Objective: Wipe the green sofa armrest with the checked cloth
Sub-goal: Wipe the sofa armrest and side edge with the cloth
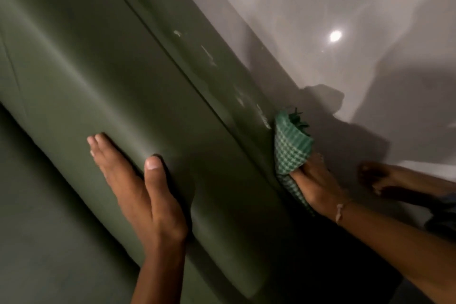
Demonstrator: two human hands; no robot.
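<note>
The green sofa armrest (103, 76) runs diagonally from upper left to lower right and fills most of the view. My left hand (138, 180) lies flat on its rounded top, fingers together, thumb spread. My right hand (315, 185) grips the green-and-white checked cloth (291, 145) and presses it against the armrest's outer side panel, low near the floor. Pale scuffed patches (261, 113) mark that side panel just above the cloth.
A glossy grey floor (345, 32) reflecting ceiling lights lies to the right of the sofa. My bare foot (385, 177) stands on it close to my right hand. The sofa seat (37, 229) lies at the lower left.
</note>
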